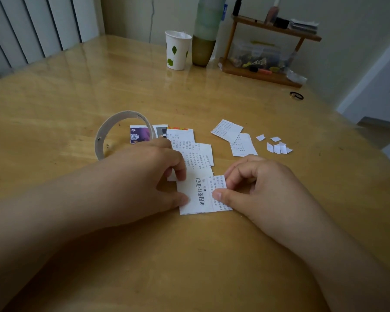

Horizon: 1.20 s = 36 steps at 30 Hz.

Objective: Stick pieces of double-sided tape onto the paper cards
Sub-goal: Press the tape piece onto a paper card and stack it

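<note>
- The white printed paper card [200, 194] lies flat on the glossy wooden counter [77, 91], just nearer the person than the nearly spent cardboard tape ring [122, 131].
- Left hand [149, 176] pins the card's left edge, fingers [178, 172] curled down on it.
- Right hand [257, 183] pinches its right edge between thumb and forefinger.
- Likely step: pressing tape down; next, probably rubbing it flat.
- The tape piece itself can't be made out.
</note>
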Available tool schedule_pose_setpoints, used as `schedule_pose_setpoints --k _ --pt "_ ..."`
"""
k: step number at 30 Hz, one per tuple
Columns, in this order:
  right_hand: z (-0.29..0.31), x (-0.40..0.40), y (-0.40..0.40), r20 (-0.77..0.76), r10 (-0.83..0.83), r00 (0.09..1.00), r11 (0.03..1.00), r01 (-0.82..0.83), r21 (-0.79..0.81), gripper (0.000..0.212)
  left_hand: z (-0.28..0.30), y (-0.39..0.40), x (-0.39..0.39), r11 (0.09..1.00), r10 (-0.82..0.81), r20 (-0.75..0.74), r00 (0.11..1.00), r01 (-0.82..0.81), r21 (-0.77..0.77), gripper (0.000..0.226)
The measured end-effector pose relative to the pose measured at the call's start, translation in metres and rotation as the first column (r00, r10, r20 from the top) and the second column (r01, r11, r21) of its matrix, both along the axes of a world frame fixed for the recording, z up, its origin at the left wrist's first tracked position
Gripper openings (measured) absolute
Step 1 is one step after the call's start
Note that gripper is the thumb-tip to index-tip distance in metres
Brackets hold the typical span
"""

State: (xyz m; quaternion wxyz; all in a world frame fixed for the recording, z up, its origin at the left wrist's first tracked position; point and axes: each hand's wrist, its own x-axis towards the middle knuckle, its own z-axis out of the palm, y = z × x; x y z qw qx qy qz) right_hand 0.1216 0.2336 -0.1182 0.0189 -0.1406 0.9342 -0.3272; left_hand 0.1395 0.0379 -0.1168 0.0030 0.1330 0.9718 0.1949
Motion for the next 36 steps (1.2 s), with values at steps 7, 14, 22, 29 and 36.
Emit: schedule_pose_setpoints --k 7,14,22,29,36 --pt "0.003 0.004 0.004 0.040 0.002 0.999 0.995 0.002 -0.095 0.018 0.001 0.000 0.001 1.000 0.006 -0.030 1.000 -0.007 -0.017 0.028" --pt "0.010 0.003 0.009 0.110 0.034 0.993 0.899 0.018 -0.437 0.012 0.005 -0.001 0.003 0.981 0.087 -0.054 0.995 -0.076 0.177 0.031" --pt "0.018 0.002 0.008 0.032 0.066 0.997 0.711 -0.024 -0.703 0.015 0.013 -0.002 0.005 0.802 0.168 -0.063 0.984 -0.099 0.588 0.040" --pt "0.019 0.004 0.004 0.050 0.085 0.995 0.696 -0.023 -0.717 0.017 0.010 -0.002 0.003 0.772 0.133 -0.039 0.990 -0.079 0.631 0.030" --pt "0.019 0.004 0.001 0.036 0.015 0.999 0.725 0.014 -0.688 0.019 0.008 -0.001 0.003 0.729 0.124 -0.037 0.992 -0.066 0.681 0.027"
